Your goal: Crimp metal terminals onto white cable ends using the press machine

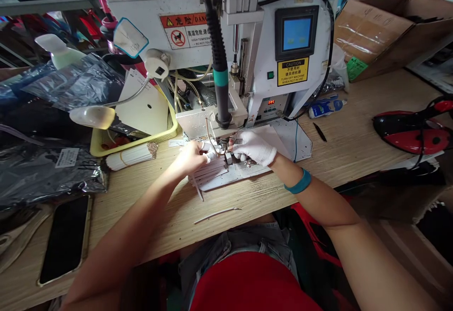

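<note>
Below the head of a soldering machine my two hands work close together. My left hand, with white coverings on its fingertips, pinches at the left of the small metal fixture; what lies between the fingers is too small to make out. On the other side of the fixture, my right hand wears a white glove with bare fingertips showing. Its fingers are closed beside the soldering tip, and their hold is hidden. White wires lie on the machine's base plate under my left hand. One loose wire rests nearer the table edge.
A banded bundle of white wires lies left, before a yellow basket. A lamp on a bendable arm hangs over the basket. A phone lies front left. Rightward are a blue packet, a red-and-black object and a cardboard box.
</note>
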A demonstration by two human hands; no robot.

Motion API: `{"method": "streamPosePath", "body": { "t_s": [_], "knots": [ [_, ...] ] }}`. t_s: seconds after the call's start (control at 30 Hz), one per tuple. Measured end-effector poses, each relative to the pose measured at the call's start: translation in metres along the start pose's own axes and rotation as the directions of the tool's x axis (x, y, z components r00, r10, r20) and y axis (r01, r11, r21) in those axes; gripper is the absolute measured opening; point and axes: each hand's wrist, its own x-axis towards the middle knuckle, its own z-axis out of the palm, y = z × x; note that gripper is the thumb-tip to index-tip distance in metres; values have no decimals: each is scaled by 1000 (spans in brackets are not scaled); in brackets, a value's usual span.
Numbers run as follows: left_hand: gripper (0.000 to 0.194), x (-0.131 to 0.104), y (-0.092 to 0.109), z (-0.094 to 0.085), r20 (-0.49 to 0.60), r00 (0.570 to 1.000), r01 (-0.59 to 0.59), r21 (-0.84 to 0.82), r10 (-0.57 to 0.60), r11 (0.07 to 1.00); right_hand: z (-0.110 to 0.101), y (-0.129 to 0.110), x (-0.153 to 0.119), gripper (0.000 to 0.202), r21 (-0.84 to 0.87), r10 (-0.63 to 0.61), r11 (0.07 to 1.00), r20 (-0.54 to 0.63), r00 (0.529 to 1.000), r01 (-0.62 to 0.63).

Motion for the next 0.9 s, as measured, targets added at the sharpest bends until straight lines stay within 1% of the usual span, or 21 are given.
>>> {"method": "streamPosePath", "body": {
  "t_s": [0.1, 0.2, 0.3, 0.37, 0.47, 0.5, 0.53, 0.6, 0.63, 0.67, 0.7, 0.73, 0.77, 0.8, 0.83, 0.87, 0.9],
  "knots": [
    [6, 0, 2, 0, 11, 1000, 4, -1, -4, 1000, 2, -3, -2, 16, 28, -23, 999, -3, 1000, 24],
    [8, -2, 6, -2, 15, 1000, 4, 6, -4, 1000, 4, -1, -1, 16, -5, -43, 999, -15, 999, 42],
    [12, -8, 8, -6, -9, 999, -30, 67, 31, 997, 0, -1, 0, 18, 19, -54, 998, -21, 998, 54],
    [16, -12, 4, -10, -43, 996, -76, 139, 83, 987, -8, -7, -2, 21, 95, -78, 992, -12, 997, 79],
    [27, -17, -9, -15, -91, 983, -136, 214, 158, 967, -29, -20, -10, 24, 197, -115, 974, -10, 993, 114],
    [29, -20, -14, -17, -117, 978, -148, 210, 175, 966, -36, -24, -14, 25, 225, -123, 967, -7, 992, 122],
    [31, -23, -18, -19, -167, 967, -156, 200, 191, 967, -42, -28, -19, 25, 244, -129, 962, 12, 992, 122],
    [29, -32, -23, -24, -290, 923, -190, 227, 252, 955, -47, -31, -32, 24, 218, -133, 970, 91, 987, 110],
    [27, -38, -24, -28, -318, 896, -225, 280, 311, 933, -46, -31, -40, 22, 166, -119, 982, 143, 983, 95],
    [22, -46, -24, -31, -280, 879, -276, 361, 386, 891, -42, -29, -48, 21, 88, -96, 993, 193, 976, 80],
    [18, -54, -25, -35, -175, 876, -340, 439, 450, 832, -36, -25, -55, 19, 0, -66, 998, 222, 973, 67],
    [17, -63, -26, -37, -20, 875, -415, 482, 483, 772, -29, -21, -62, 15, -100, -15, 994, 259, 966, 42],
    [22, -71, -29, -40, 116, 874, -460, 505, 471, 730, -23, -17, -67, 13, -199, 12, 979, 267, 964, 43],
    [32, -79, -33, -41, 206, 874, -479, 521, 440, 707, -18, -12, -70, 11, -312, -1, 947, 224, 975, 72],
    [40, -85, -40, -41, 257, 876, -480, 531, 407, 698, -14, -8, -71, 10, -433, -42, 895, 157, 987, 107],
    [44, -89, -48, -41, 281, 885, -466, 542, 372, 699, -12, -5, -70, 11, -548, -116, 825, 77, 990, 139],
    [44, -92, -57, -40, 278, 891, -453, 546, 357, 705, -12, -2, -67, 13, -650, -200, 744, 6, 980, 156]
  ]
}}
